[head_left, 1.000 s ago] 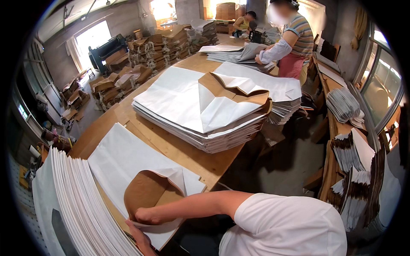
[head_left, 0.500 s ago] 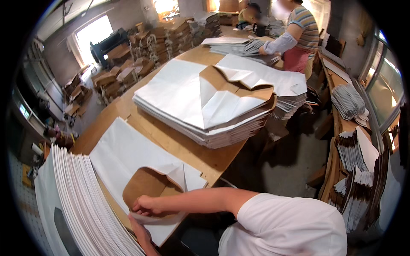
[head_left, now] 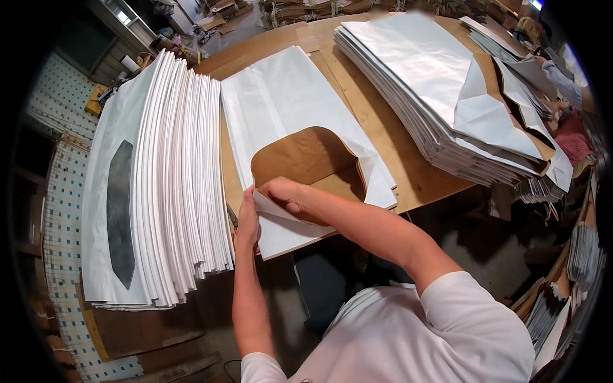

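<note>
Paper sack (head_left: 268,86), white outside and lined with brown paper (head_left: 306,147), lies flat on the wooden table (head_left: 364,96), its mouth spread wide toward the wearer. White paper shows beneath its near edge, perhaps from the same sack or another under it; I cannot tell which. It looks light for its size. The walls seem springy enough to hold a rounded mouth yet thin enough to crease, and the rim would probably be the first part to tear if pulled from one point. The smooth white face may slide easily on other paper. A good hold would be the doubled edge at the mouth's corners, with fingers inside and thumb outside; the broad middle would likely buckle.

The right hand (head_left: 285,194) is inside the mouth at its near left, fingers curled inward; whether they pinch the near wall I cannot tell. The left hand (head_left: 249,216) is outside, fingers together and tips touching the mouth's left corner; whether it clamps the paper is unclear.

Just left of the sack stands a row of folded white sacks (head_left: 185,185) packed on edge, a dark grey patch (head_left: 120,214) on its outermost face. To the right, a thick stack of white sacks (head_left: 408,70) lies flat, the top one gaping brown. Beyond it shows a co-worker's pale sleeve (head_left: 564,83).
</note>
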`<action>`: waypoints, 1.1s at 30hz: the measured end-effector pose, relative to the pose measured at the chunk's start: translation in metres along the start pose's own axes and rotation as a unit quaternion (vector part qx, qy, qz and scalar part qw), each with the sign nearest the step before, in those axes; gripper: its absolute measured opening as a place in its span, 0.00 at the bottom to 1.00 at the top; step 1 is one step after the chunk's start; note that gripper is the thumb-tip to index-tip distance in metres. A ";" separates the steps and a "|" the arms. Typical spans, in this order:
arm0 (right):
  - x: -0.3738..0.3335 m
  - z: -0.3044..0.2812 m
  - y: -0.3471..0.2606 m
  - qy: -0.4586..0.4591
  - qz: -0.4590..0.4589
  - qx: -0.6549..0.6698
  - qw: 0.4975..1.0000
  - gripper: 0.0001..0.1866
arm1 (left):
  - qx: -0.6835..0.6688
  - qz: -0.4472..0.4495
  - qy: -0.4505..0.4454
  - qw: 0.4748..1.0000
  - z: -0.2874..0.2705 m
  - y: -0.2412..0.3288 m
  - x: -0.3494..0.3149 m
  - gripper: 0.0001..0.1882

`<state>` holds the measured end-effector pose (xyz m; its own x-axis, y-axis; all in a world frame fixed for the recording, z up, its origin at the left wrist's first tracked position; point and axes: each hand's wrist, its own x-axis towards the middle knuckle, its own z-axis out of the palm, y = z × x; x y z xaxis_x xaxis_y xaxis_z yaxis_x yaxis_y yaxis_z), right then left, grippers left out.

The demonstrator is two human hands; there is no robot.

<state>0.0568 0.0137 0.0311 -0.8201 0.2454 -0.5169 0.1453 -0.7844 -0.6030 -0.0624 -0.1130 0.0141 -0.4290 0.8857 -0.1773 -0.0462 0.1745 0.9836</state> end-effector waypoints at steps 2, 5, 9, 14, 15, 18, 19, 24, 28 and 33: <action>0.009 -0.015 -0.010 -0.004 -0.032 0.042 0.999 0.13 | -0.002 -0.002 -0.024 1.000 0.005 0.008 0.001 0.36; 0.016 -0.033 -0.010 -0.027 -0.060 0.080 0.995 0.13 | -0.001 0.007 -0.031 1.000 0.006 0.005 0.002 0.36; 0.016 -0.024 -0.002 -0.028 -0.008 -0.008 1.000 0.13 | -0.002 0.021 -0.017 1.000 0.007 -0.003 0.009 0.35; -0.034 0.002 -0.005 -0.045 -0.048 -0.288 0.955 0.16 | 0.062 0.027 -0.041 0.997 0.020 0.034 -0.008 0.32; -0.018 -0.011 0.000 -0.077 -0.073 -0.338 0.935 0.16 | 0.095 0.049 -0.053 0.993 0.022 0.034 -0.002 0.32; -0.012 -0.013 0.000 -0.091 -0.048 -0.228 0.968 0.14 | 0.151 0.058 -0.043 0.986 0.017 0.032 -0.002 0.31; -0.011 -0.011 0.003 -0.109 -0.051 -0.218 0.969 0.14 | 0.159 0.055 -0.038 0.985 0.020 0.032 -0.002 0.30; -0.022 -0.014 0.002 -0.161 0.004 -0.136 0.978 0.13 | 0.240 0.082 -0.044 0.966 0.004 0.010 0.018 0.26; -0.027 -0.018 -0.007 -0.179 0.018 -0.105 0.978 0.12 | 0.193 0.091 -0.008 0.977 0.017 0.012 0.022 0.26; -0.021 -0.010 -0.006 -0.172 0.013 -0.089 0.981 0.11 | 0.161 0.107 0.072 0.979 0.018 0.002 0.025 0.23</action>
<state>0.0787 0.0187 0.0400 -0.9487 -0.0041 -0.3161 0.2376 -0.6687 -0.7046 -0.0568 -0.0831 0.0115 -0.5209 0.8515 0.0601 0.3351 0.1392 0.9318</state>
